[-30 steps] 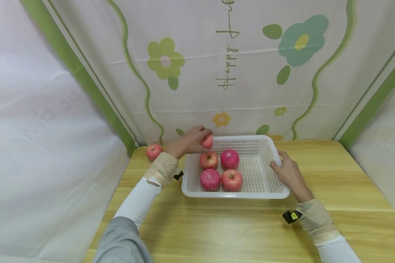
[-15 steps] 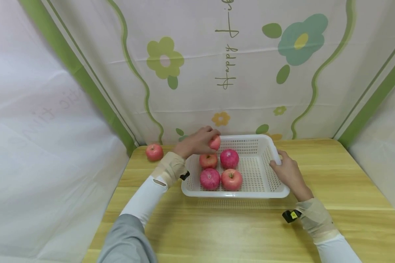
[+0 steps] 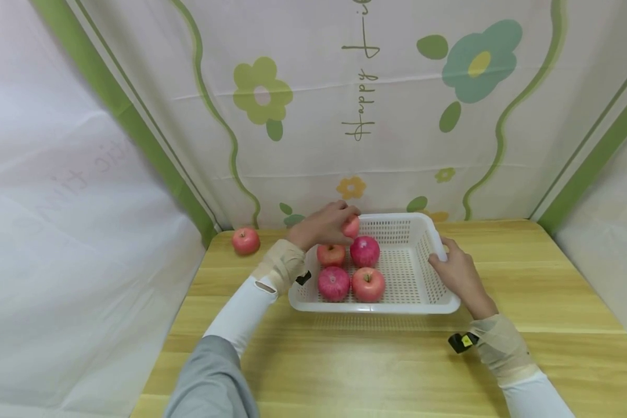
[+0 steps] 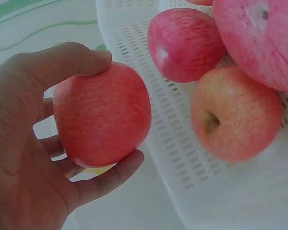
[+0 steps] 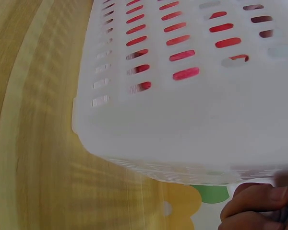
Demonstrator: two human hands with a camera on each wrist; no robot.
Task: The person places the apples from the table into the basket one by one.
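Observation:
My left hand [image 3: 326, 225] grips a red apple [image 4: 103, 115] above the back left part of a white slotted plastic basket [image 3: 371, 309]. In the left wrist view the thumb lies over the top of this apple and the fingers curl under it. Inside the basket sit several apples: a pale red one [image 3: 368, 285] and a dark pink one [image 3: 334, 284] in front, another dark pink one [image 3: 364, 251] and a partly covered red one [image 3: 331, 255] behind. My right hand [image 3: 457, 273] holds the basket's right rim, thumb on top, fingers beneath.
One more apple [image 3: 245, 241] stands on the wooden table [image 3: 345, 371], left of the basket near the back edge. A printed flower curtain [image 3: 313, 145] hangs right behind the table, with white sheets at both sides. The right part of the basket shows its bare slotted floor.
My left hand has moved to the right along the basket's back side, carrying the apple. The right hand and the basket stay in place.

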